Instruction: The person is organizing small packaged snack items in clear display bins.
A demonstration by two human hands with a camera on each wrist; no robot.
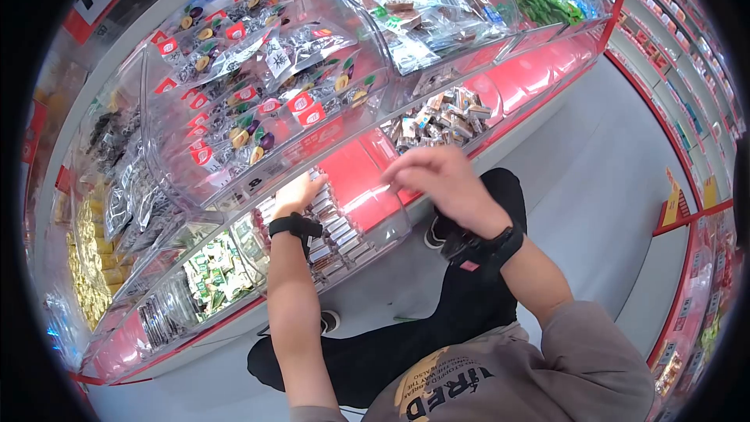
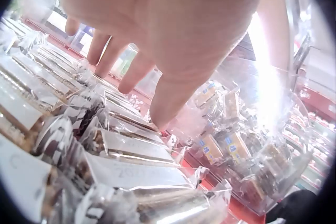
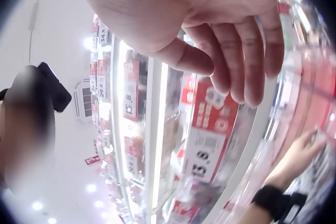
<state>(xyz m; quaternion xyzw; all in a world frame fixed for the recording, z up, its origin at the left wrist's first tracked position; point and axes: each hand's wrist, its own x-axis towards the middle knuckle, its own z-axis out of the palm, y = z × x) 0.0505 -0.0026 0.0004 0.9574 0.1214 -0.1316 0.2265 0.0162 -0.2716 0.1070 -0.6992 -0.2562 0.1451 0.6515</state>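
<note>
My left hand (image 1: pixel 298 195) reaches into the lower bin, over rows of individually wrapped snack bars (image 1: pixel 341 236). Seen from the left wrist, its fingers (image 2: pixel 109 60) point down, loosely straight, and the thumb's tip is close above the clear-wrapped bars (image 2: pixel 137 174). No bar shows in its grasp. Out in front of the bin, my right hand (image 1: pixel 445 181) hovers with its fingers bent softly downward. The right wrist view shows that hand's palm bare, with the fingers (image 3: pixel 239 64) hanging relaxed and nothing held.
A red bare bin floor (image 1: pixel 355 176) lies between the bars and a heap of small wrapped snacks (image 1: pixel 439 119). Above juts a clear upper bin of plum-printed packets (image 1: pixel 258 101). Green-and-white packets (image 1: pixel 219 273) lie left. My bent knees are close to the shelf edge.
</note>
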